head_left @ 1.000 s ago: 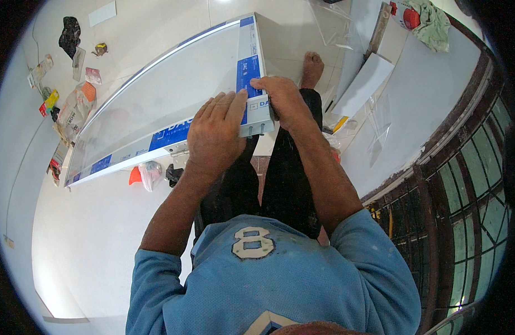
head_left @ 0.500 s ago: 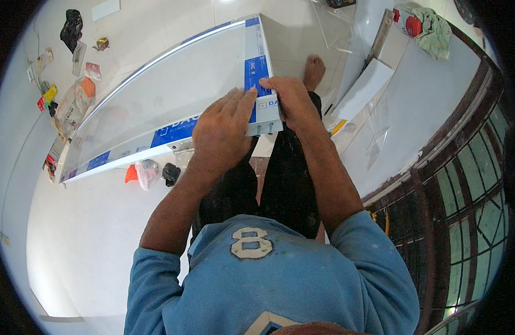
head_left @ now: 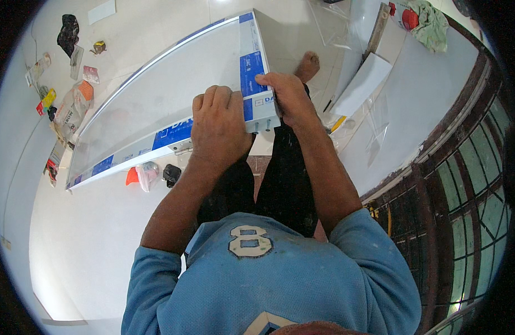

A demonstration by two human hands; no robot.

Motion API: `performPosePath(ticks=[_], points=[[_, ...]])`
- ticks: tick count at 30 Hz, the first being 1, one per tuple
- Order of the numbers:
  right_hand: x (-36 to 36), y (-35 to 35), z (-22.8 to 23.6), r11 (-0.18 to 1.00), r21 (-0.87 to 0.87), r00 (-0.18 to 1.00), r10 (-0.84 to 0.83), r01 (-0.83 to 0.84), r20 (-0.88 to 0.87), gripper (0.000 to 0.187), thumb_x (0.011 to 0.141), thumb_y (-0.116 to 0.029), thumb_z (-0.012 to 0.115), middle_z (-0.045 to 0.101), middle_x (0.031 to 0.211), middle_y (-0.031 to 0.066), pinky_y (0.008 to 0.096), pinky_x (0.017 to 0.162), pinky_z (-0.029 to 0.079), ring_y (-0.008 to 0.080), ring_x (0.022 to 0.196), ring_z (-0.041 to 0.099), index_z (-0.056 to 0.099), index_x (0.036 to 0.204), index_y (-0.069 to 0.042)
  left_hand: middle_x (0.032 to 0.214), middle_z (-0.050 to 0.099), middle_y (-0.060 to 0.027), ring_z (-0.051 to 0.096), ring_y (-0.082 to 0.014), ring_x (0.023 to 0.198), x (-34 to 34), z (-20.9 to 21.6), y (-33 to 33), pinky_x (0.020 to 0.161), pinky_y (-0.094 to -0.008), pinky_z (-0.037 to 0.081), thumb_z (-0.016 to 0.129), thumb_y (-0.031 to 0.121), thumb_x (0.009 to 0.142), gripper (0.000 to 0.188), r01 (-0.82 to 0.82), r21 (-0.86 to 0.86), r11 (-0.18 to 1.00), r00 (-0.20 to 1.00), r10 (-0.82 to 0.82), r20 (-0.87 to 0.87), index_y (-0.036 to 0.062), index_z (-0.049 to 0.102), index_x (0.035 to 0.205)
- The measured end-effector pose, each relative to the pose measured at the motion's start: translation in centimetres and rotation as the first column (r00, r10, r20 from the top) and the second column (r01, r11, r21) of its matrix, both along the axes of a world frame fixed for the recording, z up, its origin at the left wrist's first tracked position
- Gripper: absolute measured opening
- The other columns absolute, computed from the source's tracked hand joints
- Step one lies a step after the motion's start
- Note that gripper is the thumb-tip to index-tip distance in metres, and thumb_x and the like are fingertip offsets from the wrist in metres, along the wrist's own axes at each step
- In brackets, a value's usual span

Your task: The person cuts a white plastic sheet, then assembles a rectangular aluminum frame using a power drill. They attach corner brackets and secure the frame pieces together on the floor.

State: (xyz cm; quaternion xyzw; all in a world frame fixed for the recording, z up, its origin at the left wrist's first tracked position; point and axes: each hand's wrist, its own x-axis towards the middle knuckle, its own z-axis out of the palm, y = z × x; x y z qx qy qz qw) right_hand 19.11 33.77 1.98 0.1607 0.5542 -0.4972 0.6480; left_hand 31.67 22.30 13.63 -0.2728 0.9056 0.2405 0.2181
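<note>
A long aluminium-framed glass panel (head_left: 157,86) with blue-and-white protective film on its frame stretches from my legs toward the far left. My left hand (head_left: 217,125) wraps over the near rail close to the corner, its fingers curled over the inner edge. At the right-hand corner, my right hand (head_left: 288,97) grips the end rail, thumb on top of the blue film and fingers hidden behind. Two screws (head_left: 262,127) stick out of the frame's near end between my hands. A metal hinge (head_left: 183,147) sits on the near rail beside my left wrist.
To the right lie a white board (head_left: 361,84), clear plastic wrap and a green cloth (head_left: 428,28). Sacks and scraps (head_left: 73,111) lie along the left wall, near a tape measure (head_left: 98,47). Black and orange-white bags (head_left: 144,176) lie below the panel. A dark-framed grille (head_left: 464,212) stands at right.
My left hand has gone from lying flat with fingers stretched to curling over the rail. The panel's near corner has shifted slightly left, my right hand with it. My foot has moved slightly left.
</note>
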Motion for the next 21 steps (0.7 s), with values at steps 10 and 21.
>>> performPosePath(ticks=[10,21], points=[[0.0,-0.3,-1.4,0.987,-0.04,0.98,0.152,-0.158,-0.125,0.037,0.094,-0.03,0.079,0.075,0.093,0.0111,0.0348,0.07,0.059,0.0204,0.077,0.074,0.075,0.107,0.004,0.116,0.063,-0.0199,0.063,-0.0406,0.113,0.1,-0.2,-0.3,0.103,-0.0505,0.053,0.084,0.002,0.064,0.066,-0.019,0.018,1.0,0.997,0.02,-0.078,-0.0024,0.067,0.127],[-2.9,-0.8,0.6,0.991,-0.13,0.994,-0.006,0.021,0.109,0.04,0.092,-0.039,0.078,0.07,0.074,0.0075,0.0311,0.043,0.044,0.0159,0.054,0.064,0.074,0.092,0.001,0.113,0.066,-0.0205,0.065,-0.0368,0.11,-2.2,1.0,-0.6,0.101,-0.0481,0.055,0.085,0.003,0.072,0.055,0.039,-0.06,0.997,0.996,-0.044,-0.077,-0.0069,0.069,0.124]])
